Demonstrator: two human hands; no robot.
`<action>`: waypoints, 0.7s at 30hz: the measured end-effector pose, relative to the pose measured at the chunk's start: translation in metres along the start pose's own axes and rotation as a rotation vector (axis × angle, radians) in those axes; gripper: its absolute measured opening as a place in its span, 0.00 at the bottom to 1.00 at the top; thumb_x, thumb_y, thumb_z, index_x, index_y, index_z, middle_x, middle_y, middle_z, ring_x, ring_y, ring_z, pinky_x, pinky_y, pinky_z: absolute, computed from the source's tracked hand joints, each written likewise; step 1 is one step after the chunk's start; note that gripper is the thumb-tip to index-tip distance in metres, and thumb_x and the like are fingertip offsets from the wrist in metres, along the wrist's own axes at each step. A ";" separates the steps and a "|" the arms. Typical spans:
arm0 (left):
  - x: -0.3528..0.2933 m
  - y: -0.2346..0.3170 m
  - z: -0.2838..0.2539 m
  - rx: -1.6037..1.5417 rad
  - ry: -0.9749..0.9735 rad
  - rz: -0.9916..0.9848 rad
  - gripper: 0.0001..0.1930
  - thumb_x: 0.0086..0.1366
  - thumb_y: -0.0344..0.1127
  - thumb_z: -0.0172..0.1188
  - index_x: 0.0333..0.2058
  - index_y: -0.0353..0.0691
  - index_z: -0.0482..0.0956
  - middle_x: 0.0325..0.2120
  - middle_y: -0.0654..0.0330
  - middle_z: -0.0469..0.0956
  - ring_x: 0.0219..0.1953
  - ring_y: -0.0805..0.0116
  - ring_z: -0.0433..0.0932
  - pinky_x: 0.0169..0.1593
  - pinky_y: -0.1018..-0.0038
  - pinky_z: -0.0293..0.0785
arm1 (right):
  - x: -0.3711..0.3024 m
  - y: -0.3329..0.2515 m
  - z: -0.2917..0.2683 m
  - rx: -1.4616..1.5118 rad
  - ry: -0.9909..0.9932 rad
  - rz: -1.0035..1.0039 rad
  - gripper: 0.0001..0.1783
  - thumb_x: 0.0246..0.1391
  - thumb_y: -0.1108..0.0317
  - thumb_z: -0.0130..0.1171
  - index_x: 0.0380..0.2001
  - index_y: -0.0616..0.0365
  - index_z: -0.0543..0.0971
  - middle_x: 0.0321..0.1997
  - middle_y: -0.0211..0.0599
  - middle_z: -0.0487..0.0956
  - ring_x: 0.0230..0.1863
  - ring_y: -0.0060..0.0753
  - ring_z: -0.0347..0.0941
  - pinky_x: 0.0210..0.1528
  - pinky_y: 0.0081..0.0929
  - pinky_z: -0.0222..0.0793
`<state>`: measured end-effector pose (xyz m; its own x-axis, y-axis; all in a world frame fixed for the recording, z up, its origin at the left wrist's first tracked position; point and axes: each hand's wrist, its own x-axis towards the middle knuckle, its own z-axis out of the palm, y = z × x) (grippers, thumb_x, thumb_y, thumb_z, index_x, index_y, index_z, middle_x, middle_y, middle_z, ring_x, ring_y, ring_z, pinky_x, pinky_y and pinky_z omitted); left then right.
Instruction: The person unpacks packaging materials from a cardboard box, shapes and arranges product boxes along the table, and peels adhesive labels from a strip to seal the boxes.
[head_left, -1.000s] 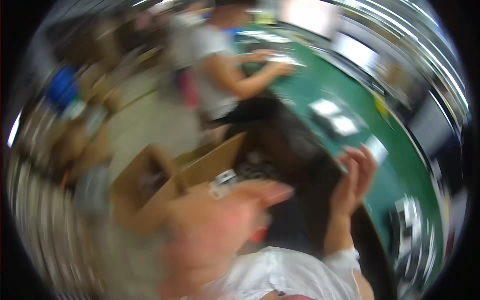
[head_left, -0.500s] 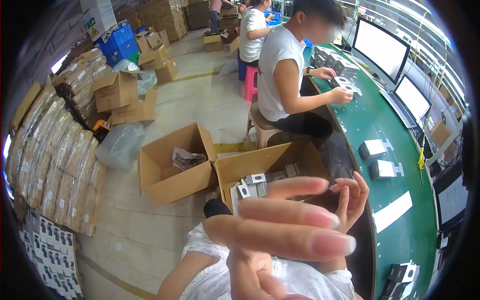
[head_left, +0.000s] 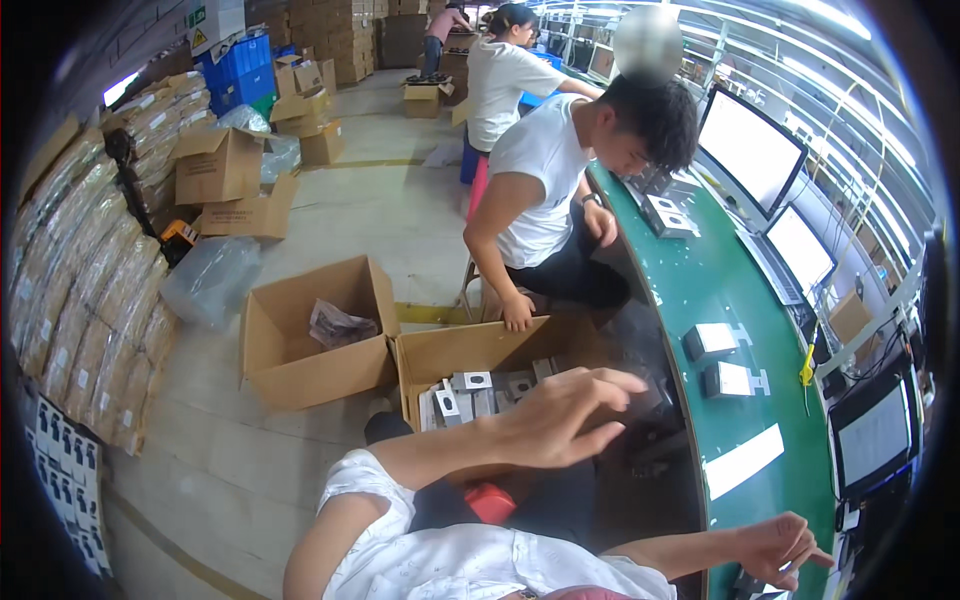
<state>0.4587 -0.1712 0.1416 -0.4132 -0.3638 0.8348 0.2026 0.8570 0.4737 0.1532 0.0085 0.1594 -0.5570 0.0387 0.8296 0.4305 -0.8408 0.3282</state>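
Observation:
My left hand (head_left: 570,415) hangs over the near side of an open carton (head_left: 410,362), fingers apart with nothing in them. Inside that carton lie several small grey-and-white boxes (head_left: 472,381). At the lower right, my right hand (head_left: 780,550) is over the green table (head_left: 735,515), its index finger stretched out and the others loosely bent. Nothing shows in it. Just below it, grey-and-white boxes (head_left: 757,585) are partly hidden. Two small boxes with hang tabs, one farther (head_left: 709,341) and one nearer (head_left: 727,380), sit on the table beyond a white sheet (head_left: 745,462).
A seated co-worker (head_left: 545,190) rests a hand on the carton's far edge. Left of it stands another open carton (head_left: 320,385) with crumpled plastic inside. A monitor (head_left: 750,150) and a laptop (head_left: 795,250) line the table's right side. Wrapped stacks (head_left: 80,310) stand at far left.
My hands have moved apart: the left back over the carton's near side, the right down to the boxes at lower right. The co-worker's hands have left the table; one now touches the carton.

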 end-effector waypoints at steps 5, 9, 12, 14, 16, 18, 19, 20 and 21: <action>-0.095 -0.070 0.016 0.090 -0.316 -0.502 0.11 0.61 0.33 0.60 0.36 0.38 0.66 0.38 0.55 0.77 0.39 0.58 0.78 0.41 0.67 0.73 | -0.002 -0.040 -0.012 0.014 0.041 -0.001 0.29 0.48 0.59 0.64 0.54 0.57 0.73 0.09 0.21 0.63 0.09 0.13 0.58 0.26 0.18 0.52; -0.168 -0.105 0.024 0.092 -0.443 -0.682 0.11 0.61 0.40 0.61 0.31 0.37 0.73 0.30 0.54 0.79 0.37 0.57 0.79 0.39 0.66 0.72 | -0.004 -0.030 -0.009 -0.027 -0.034 0.143 0.28 0.48 0.61 0.65 0.53 0.55 0.74 0.09 0.22 0.69 0.10 0.13 0.62 0.23 0.19 0.50; -0.194 -0.110 0.025 0.119 -0.444 -0.780 0.14 0.61 0.43 0.61 0.27 0.37 0.75 0.25 0.54 0.79 0.31 0.57 0.79 0.37 0.65 0.72 | -0.009 -0.002 -0.006 0.015 -0.046 0.279 0.27 0.51 0.59 0.64 0.54 0.52 0.73 0.10 0.23 0.72 0.10 0.14 0.64 0.23 0.19 0.50; -0.206 -0.111 0.022 0.193 -0.435 -0.872 0.16 0.62 0.44 0.60 0.26 0.35 0.77 0.21 0.54 0.80 0.26 0.59 0.80 0.35 0.67 0.73 | -0.020 0.028 -0.005 0.054 -0.020 0.350 0.27 0.52 0.57 0.64 0.55 0.50 0.73 0.11 0.24 0.74 0.10 0.15 0.65 0.23 0.20 0.51; -0.222 -0.119 0.028 0.100 -0.382 -0.932 0.16 0.63 0.44 0.59 0.28 0.35 0.78 0.22 0.54 0.80 0.28 0.61 0.80 0.36 0.68 0.74 | -0.030 0.061 0.004 0.124 -0.170 0.492 0.25 0.57 0.55 0.58 0.56 0.48 0.71 0.12 0.32 0.77 0.10 0.18 0.69 0.19 0.18 0.55; -0.247 -0.123 0.027 0.035 -0.296 -1.016 0.16 0.64 0.44 0.58 0.30 0.34 0.79 0.24 0.55 0.81 0.29 0.63 0.81 0.37 0.70 0.74 | -0.037 0.105 0.022 0.216 -0.410 0.706 0.25 0.59 0.52 0.55 0.57 0.45 0.70 0.14 0.40 0.78 0.11 0.22 0.71 0.16 0.18 0.59; -0.252 -0.127 0.034 -0.004 -0.315 -1.008 0.16 0.66 0.44 0.56 0.32 0.35 0.79 0.26 0.56 0.81 0.31 0.65 0.81 0.38 0.71 0.75 | -0.032 0.119 0.045 0.295 -0.516 0.788 0.24 0.58 0.50 0.55 0.55 0.46 0.71 0.16 0.42 0.79 0.11 0.28 0.71 0.17 0.18 0.60; -0.262 -0.132 0.039 -0.032 -0.323 -1.008 0.16 0.67 0.44 0.54 0.35 0.35 0.80 0.28 0.57 0.82 0.32 0.67 0.81 0.39 0.71 0.75 | -0.036 0.130 0.066 0.410 -0.488 0.811 0.21 0.57 0.52 0.56 0.51 0.46 0.73 0.21 0.42 0.80 0.16 0.30 0.73 0.18 0.22 0.62; -0.282 -0.138 0.045 -0.023 -0.321 -1.017 0.16 0.67 0.44 0.54 0.35 0.35 0.80 0.28 0.57 0.82 0.32 0.67 0.81 0.39 0.71 0.75 | -0.032 0.144 0.079 0.541 -0.590 0.785 0.19 0.57 0.55 0.56 0.51 0.46 0.74 0.22 0.38 0.80 0.19 0.28 0.74 0.24 0.25 0.66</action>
<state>0.5070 -0.1704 -0.1724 -0.6114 -0.7884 -0.0674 -0.3540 0.1963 0.9144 0.2889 -0.0712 0.2162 0.3663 -0.0285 0.9301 0.8467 -0.4044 -0.3458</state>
